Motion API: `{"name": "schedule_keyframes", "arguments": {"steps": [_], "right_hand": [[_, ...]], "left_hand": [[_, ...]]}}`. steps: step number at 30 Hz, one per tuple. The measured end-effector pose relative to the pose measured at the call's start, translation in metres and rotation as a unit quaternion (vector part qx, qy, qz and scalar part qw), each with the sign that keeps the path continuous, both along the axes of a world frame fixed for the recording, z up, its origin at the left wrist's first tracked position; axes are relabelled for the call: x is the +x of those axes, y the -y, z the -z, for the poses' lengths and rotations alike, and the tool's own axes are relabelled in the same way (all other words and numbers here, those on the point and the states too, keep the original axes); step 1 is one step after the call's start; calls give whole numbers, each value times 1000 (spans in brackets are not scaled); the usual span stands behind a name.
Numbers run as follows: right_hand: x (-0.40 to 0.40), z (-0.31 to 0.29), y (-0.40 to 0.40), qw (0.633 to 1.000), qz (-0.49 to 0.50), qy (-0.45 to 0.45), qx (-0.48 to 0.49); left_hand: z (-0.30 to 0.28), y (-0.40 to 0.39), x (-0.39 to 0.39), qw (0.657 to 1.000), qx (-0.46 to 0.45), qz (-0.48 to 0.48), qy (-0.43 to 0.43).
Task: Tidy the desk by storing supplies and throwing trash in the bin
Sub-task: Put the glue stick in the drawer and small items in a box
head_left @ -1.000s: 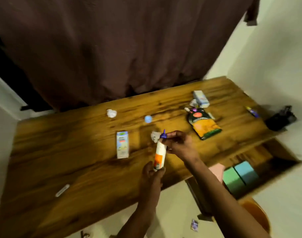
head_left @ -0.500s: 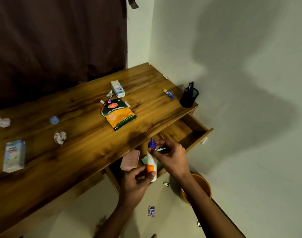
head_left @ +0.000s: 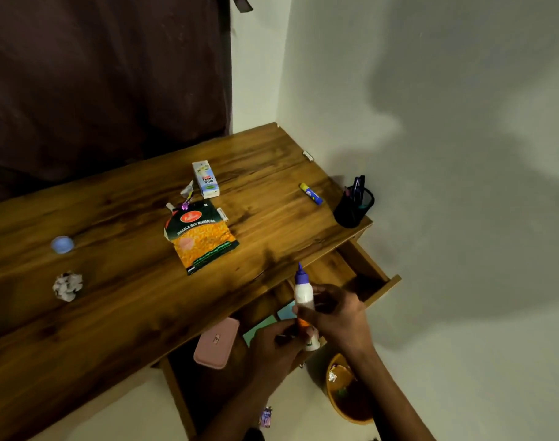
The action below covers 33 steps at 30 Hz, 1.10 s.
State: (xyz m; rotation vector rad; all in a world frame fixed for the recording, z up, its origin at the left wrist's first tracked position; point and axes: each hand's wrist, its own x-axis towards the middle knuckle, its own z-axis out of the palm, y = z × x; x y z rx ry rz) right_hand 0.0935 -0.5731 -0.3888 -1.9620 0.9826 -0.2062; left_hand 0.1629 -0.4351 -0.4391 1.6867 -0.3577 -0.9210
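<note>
Holding the glue bottle (head_left: pixel 304 294) upright over the open drawer (head_left: pixel 351 272), you have its purple nozzle pointing up and slightly toward the desk (head_left: pixel 119 300), its long axis close to vertical with the base tipped a little toward you. Your right hand (head_left: pixel 338 316) wraps its fingers around the middle of the white body; your left hand (head_left: pixel 275 345) pinches the lower, orange-labelled end from below.

Beyond and left of that grip runs the wooden desk, backed by one dark curtain (head_left: pixel 106 74) and set into the corner of a pale wall (head_left: pixel 446 122). Directly under your hands the drawer holds one pink case (head_left: pixel 216 343) and two pastel pads, one green (head_left: pixel 259 329) and one blue (head_left: pixel 286 311). Below and right of the grip stands one orange bin (head_left: pixel 345 393) on the floor, scraps inside it.

Up and left of the grip lie one snack packet (head_left: pixel 200 238) and one small milkshake carton (head_left: pixel 205 179). Up and right of it stands one black pen holder (head_left: pixel 353 205), with one glue stick (head_left: pixel 310 194) just beside it. Far to the left rest one crumpled paper ball (head_left: pixel 67 286) and one blue cap (head_left: pixel 62 244). One small wrapper (head_left: pixel 265 416) lies on the floor below your left forearm.
</note>
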Motion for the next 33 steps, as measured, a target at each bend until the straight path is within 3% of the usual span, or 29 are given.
{"name": "schedule_keyframes", "arguments": {"steps": [5,12,24,33], "right_hand": [[9,11,42,994,34,-105,10],[29,57,95,959,-60,-265,83],[72,128,150,963,-148,-225,-21],[54,151,147,960,-169,-224,2]], "left_hand": [[18,24,14,989,77,107,-68],[35,22,37,987,134,42,-75],[39,19,14,966,202,-154,-54],[43,84,-5,967,196,-131,-98]]}}
